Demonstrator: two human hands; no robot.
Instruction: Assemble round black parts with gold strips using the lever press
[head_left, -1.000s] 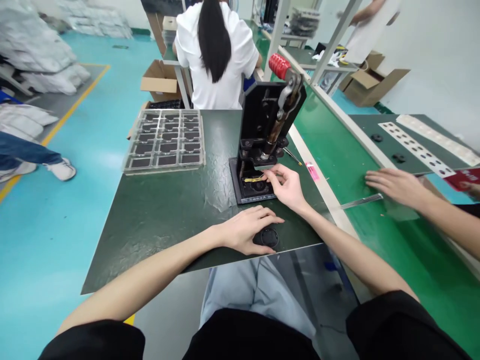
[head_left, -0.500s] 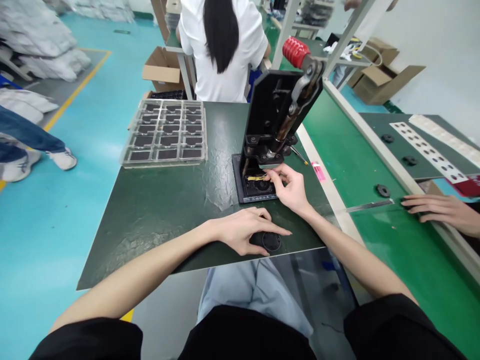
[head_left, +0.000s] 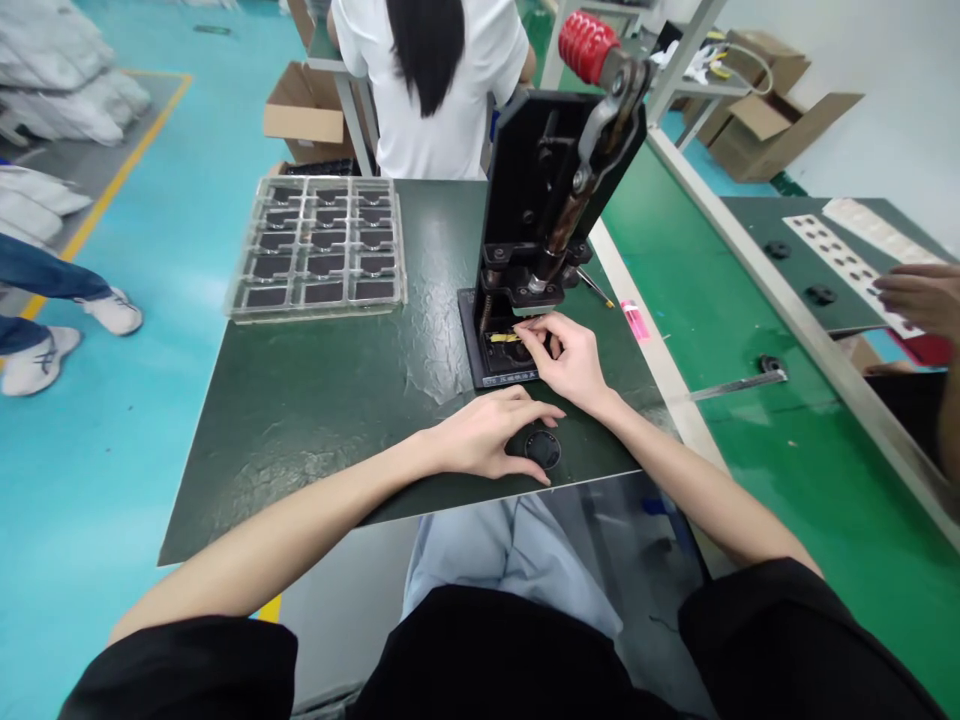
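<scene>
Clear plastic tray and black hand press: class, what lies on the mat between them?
Head view: only bare dark green mat lies between the clear plastic tray and the black hand press.

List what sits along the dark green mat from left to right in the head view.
Clear compartment tray → left hand resting on a black round part → black hand press with the right hand at its base → pink tag.

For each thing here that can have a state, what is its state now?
Press lever: raised.
Press: upright, head up above its base.
Yellow strip: lies in the press base.
Tray: flat, pockets hold dark parts.
Round black part: flat on mat.
Left hand: rests over the round part.
Right hand: fingertips at the strip.
</scene>
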